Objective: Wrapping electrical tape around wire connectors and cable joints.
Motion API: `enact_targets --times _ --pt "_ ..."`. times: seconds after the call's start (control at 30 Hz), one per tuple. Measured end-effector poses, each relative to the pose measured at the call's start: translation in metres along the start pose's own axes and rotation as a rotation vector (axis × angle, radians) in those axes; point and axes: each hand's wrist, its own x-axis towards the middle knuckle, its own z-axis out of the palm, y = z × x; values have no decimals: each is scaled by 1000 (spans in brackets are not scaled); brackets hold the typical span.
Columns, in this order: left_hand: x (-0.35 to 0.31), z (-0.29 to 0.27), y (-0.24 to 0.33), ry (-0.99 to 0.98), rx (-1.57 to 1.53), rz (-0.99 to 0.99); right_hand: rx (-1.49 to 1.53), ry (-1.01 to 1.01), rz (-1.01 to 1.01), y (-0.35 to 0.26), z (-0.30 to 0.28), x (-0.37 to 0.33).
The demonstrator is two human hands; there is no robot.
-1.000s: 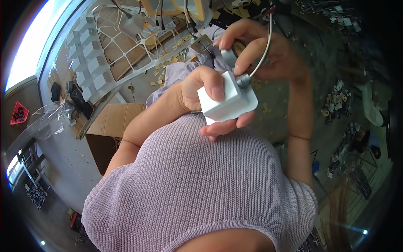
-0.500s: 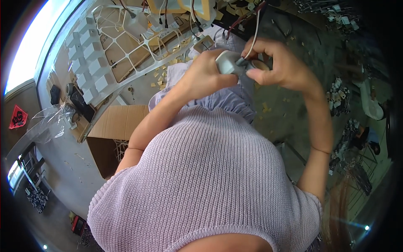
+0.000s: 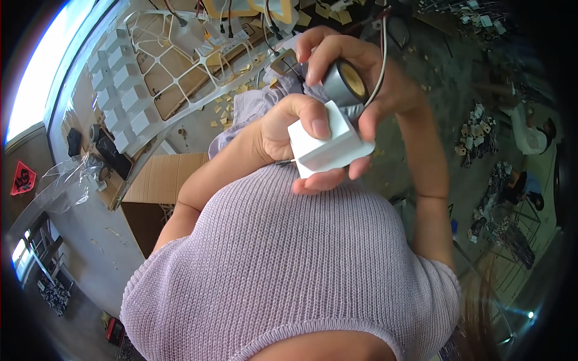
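Note:
My left hand (image 3: 288, 123) is closed around a white block-shaped plastic housing (image 3: 328, 144), its thumb on top and fingertips underneath. At the housing's far right corner a strip of grey tape (image 3: 354, 111) covers the end of a thin cable (image 3: 382, 66). A roll of grey tape (image 3: 344, 84) with a yellowish core sits in my right hand (image 3: 388, 75), close against the housing. The right fingers curl over the roll, and the thumb is beside the taped spot. A short dark lead (image 3: 284, 162) pokes out on the housing's left side.
A white openwork frame (image 3: 180, 78) and rows of white box-like housings (image 3: 123, 90) lie at the far left. An open cardboard box (image 3: 162, 177) stands at my left. Yellow scraps (image 3: 224, 111) litter the floor. Another person (image 3: 533, 191) is at the right, by piles of parts (image 3: 475, 135).
Both hands have come nearer my chest with the housing, which has turned to show its block-shaped side. The tape roll has turned and is now in plain sight.

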Motion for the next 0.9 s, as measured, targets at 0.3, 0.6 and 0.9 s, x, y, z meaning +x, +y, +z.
enact_targets --times 0.3,0.6,0.9 --pt "-8 9 9 167 259 51 -80 -99 176 -13 -28 -16" --pt "-7 22 12 1219 1349 350 341 548 614 -48 21 -41" --pt "-14 16 10 505 613 2 35 106 205 1 1 -25"
